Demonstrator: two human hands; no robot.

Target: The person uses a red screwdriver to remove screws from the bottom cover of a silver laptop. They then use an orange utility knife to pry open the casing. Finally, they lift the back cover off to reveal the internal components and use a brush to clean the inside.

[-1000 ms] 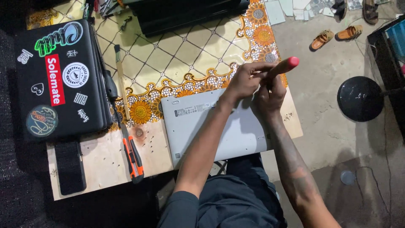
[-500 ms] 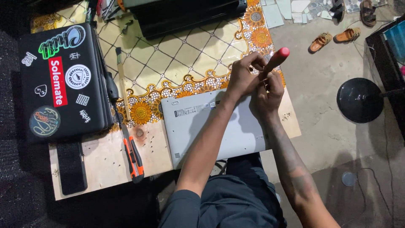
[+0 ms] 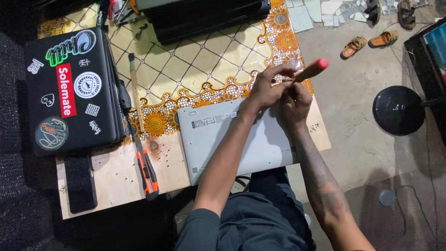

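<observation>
Red-handled screwdriver point(image 3: 310, 71) tilted above silver laptop point(image 3: 241, 139); gripped by closed right hand point(image 3: 296, 100), left hand point(image 3: 267, 86) fingers pinched on shaft.

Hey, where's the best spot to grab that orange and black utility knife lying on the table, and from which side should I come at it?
Take the orange and black utility knife by its thick orange handle, the end nearest the table's front edge. It lies flat, pointing away from you, with bare tabletop beside the handle, so coming straight down from above with fingers across its width looks easiest. The left hand is probably the closer one.
</observation>
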